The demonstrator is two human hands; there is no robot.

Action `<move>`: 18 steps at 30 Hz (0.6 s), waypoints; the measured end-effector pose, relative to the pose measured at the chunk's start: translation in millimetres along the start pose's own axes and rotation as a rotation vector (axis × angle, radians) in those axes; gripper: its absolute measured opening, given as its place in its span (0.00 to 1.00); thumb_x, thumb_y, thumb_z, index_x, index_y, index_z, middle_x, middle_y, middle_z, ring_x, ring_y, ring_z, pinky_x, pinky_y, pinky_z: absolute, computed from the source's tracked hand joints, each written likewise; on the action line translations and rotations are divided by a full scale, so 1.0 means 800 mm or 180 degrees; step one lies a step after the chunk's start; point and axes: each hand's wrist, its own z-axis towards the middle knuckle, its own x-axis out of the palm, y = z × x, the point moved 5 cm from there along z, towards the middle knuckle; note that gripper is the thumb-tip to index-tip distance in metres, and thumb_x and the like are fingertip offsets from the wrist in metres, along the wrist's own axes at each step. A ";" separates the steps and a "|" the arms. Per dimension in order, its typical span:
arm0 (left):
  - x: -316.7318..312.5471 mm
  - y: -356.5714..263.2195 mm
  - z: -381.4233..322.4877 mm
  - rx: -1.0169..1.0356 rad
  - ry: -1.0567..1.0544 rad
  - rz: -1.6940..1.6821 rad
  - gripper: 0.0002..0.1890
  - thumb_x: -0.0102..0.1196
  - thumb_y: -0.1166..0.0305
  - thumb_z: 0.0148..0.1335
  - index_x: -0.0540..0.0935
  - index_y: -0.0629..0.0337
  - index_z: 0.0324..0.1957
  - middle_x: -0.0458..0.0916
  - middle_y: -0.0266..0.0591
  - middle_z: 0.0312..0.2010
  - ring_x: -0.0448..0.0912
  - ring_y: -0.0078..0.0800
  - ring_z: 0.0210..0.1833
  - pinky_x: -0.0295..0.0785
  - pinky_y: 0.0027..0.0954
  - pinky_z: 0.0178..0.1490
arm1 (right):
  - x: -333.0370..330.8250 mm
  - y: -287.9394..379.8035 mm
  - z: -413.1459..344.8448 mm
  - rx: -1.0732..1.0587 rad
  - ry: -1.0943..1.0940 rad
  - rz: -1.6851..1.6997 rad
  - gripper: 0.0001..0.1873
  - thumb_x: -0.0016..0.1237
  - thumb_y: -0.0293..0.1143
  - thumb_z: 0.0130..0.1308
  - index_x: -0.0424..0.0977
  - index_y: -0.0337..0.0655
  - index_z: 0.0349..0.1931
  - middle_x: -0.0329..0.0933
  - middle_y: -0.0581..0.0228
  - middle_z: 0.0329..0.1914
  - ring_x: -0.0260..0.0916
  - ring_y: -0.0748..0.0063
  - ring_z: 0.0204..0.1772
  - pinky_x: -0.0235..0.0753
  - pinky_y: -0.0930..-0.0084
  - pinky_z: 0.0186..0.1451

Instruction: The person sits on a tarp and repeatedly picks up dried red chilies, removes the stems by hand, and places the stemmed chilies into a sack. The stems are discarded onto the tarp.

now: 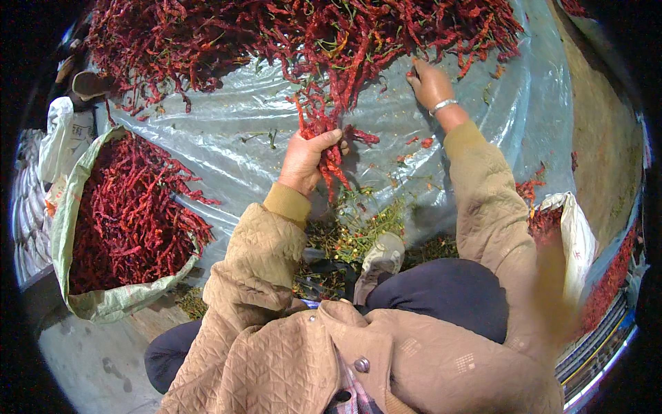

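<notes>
My left hand (pixel 307 158) is closed around a bunch of wrinkled dried red chili peppers (pixel 320 121). Their ends stick out above and below the fist. Beyond it spreads a large heap of red chilies (pixel 310 31), some with green stems, on a clear plastic sheet (pixel 232 132). At the heap's near edge is my right hand (pixel 433 85), wearing a bracelet (pixel 443 106) at the wrist. Its fingers are drawn together, with a bit of red at the fingertips; whether it grips a chili is hard to tell.
An open woven sack (pixel 119 305) full of chilies stands to the left. Another white sack (pixel 576 243) with chilies sits at the right. Stems and scraps (pixel 372 227) lie by my shoe (pixel 382 256). A white plastic bag (pixel 57 139) is at far left.
</notes>
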 end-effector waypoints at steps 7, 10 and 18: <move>0.025 -0.008 0.003 0.2075 -0.0063 0.3656 0.13 0.56 0.75 0.44 0.75 0.62 0.35 0.76 0.49 0.27 0.76 0.44 0.29 0.70 0.36 0.33 | -0.033 0.017 -0.109 0.1623 0.1393 0.4632 0.09 0.50 0.33 0.56 0.71 0.36 0.32 0.68 0.68 0.20 0.59 0.78 0.21 0.59 0.80 0.23; 0.058 0.016 0.018 0.2553 0.0155 0.5420 0.08 0.54 0.70 0.47 0.76 0.61 0.30 0.73 0.50 0.27 0.74 0.50 0.31 0.69 0.43 0.34 | -0.047 0.021 -0.129 0.1619 0.1368 0.6247 0.07 0.45 0.31 0.60 0.71 0.37 0.32 0.65 0.69 0.20 0.54 0.80 0.21 0.55 0.82 0.26; 0.032 -0.037 -0.003 0.0701 0.0410 0.1729 0.14 0.58 0.78 0.45 0.75 0.63 0.37 0.76 0.31 0.25 0.72 0.18 0.24 0.69 0.22 0.25 | -0.098 0.044 -0.140 0.1220 0.1065 0.5888 0.09 0.44 0.34 0.61 0.70 0.36 0.33 0.67 0.69 0.21 0.58 0.82 0.24 0.58 0.84 0.28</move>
